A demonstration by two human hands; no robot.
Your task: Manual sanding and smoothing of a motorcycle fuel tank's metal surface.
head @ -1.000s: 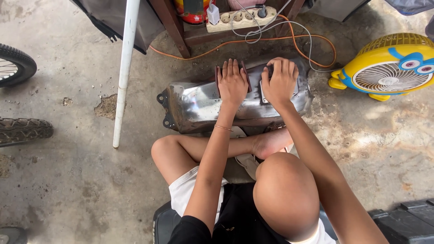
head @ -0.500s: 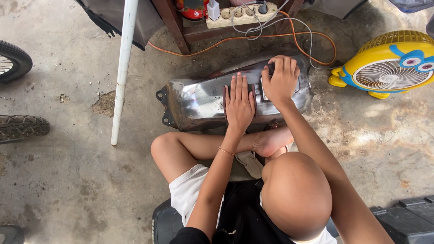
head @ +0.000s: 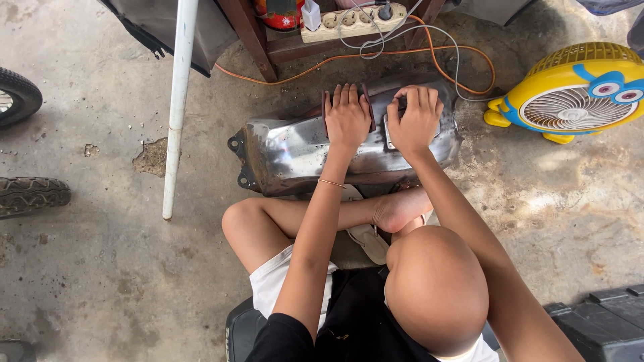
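Pressing my left hand [head: 347, 117] flat on a brown sanding pad [head: 327, 114], fingers straight and close together, I have it at the far edge of the bare metal tank [head: 288, 157] that lies on its side on the concrete floor [head: 100, 268] in front of my crossed legs. Half a second ago this hand sat lower, near the middle of the tank; a full second ago it was up near the far edge, so it is travelling back and forth across the metal, and I judge the rubbing to be in mid course, with the surface shiny but streaked. My right hand [head: 416, 121] has stayed where it was, curled over the top of the tank beside the left, gripping it near the filler opening; what lies under the palm I cannot tell. From this 1 head view I also see a white pole [head: 178, 107] to the left, an orange cable [head: 349, 60] and a power strip [head: 352, 21] beyond the tank, a yellow fan [head: 577, 94] to the right, and 2 tyres [head: 30, 194] at the left edge.
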